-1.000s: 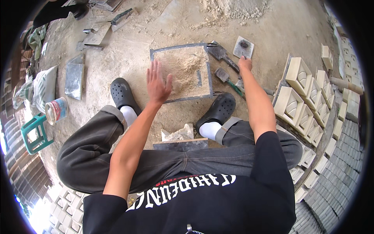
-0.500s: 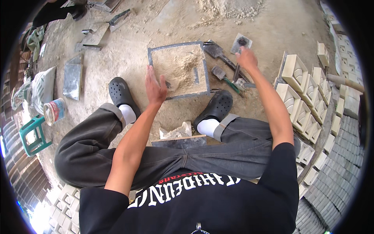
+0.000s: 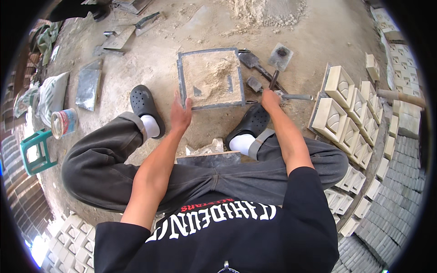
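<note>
Head view: the rigid-looking frame (image 3: 181,75) lies on the ground (image 3: 114,84), probably heavy with its loose, soft powder (image 3: 209,68); opposite rims seem the best hold. The left hand (image 3: 180,114), thumb and fingers apart, is at its near-left corner; whether the right hand's (image 3: 270,100) fingers clamp a handle (image 3: 274,79), I cannot tell.

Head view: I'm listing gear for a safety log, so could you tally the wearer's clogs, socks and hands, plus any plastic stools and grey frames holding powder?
Black clogs: 2
White socks: 2
Bare hands: 2
Green plastic stool: 1
Grey powder-filled frame: 1
Total: 8
</note>
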`<control>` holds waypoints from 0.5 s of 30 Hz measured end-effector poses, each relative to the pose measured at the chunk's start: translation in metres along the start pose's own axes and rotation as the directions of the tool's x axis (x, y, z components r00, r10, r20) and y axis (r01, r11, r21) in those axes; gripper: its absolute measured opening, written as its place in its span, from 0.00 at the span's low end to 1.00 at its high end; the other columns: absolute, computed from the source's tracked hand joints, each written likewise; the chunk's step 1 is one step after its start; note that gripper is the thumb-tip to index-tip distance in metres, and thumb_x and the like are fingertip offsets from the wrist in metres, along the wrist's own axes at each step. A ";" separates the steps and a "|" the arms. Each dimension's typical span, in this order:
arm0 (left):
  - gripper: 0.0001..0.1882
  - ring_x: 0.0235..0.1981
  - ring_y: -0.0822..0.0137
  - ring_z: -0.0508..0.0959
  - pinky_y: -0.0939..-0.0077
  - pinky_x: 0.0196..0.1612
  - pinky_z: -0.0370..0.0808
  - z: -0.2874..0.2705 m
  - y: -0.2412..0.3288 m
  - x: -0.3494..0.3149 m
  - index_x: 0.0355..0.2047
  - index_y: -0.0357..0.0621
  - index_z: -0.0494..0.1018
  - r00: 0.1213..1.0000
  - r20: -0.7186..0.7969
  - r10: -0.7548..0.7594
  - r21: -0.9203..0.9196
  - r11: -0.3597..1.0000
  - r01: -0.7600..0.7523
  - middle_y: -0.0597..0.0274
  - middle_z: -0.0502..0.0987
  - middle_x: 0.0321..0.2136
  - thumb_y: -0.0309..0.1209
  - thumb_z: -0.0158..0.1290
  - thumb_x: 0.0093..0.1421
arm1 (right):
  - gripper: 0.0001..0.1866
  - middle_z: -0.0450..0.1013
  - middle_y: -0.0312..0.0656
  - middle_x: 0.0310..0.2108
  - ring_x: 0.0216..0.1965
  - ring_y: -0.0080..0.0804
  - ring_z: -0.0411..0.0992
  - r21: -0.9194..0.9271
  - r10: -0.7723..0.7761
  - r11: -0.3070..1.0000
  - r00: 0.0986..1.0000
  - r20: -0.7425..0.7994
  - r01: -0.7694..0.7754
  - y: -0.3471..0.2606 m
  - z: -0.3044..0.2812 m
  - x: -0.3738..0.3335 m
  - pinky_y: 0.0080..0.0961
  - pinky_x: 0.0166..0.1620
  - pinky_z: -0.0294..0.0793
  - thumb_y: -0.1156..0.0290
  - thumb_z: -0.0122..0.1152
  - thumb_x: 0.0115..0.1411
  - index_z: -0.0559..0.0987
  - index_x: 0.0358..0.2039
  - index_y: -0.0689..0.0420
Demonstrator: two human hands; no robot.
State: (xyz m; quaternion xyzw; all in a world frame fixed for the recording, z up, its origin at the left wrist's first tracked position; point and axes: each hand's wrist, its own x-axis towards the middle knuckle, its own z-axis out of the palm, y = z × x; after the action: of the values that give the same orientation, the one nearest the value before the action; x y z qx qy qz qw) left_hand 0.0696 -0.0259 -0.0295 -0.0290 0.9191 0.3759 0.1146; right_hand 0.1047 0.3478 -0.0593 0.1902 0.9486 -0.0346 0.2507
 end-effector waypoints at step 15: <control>0.40 0.64 0.46 0.63 0.62 0.66 0.58 -0.006 -0.010 -0.002 0.64 0.28 0.56 0.990 0.139 0.031 -0.095 0.995 -0.018 0.35 0.63 0.61 0.50 0.48 0.64 | 0.10 0.77 0.55 0.33 0.35 0.51 0.79 -0.114 -0.225 0.971 0.961 -0.163 0.208 0.024 0.039 0.021 0.46 0.34 0.79 0.70 0.54 0.59 0.78 0.32 0.63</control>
State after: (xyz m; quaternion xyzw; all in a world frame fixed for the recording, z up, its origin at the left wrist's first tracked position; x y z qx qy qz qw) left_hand 0.0715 -0.0373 -0.0316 0.0033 0.8905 0.4209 0.1727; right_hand 0.1155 0.3706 -0.1029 0.0752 0.9825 0.0004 0.1701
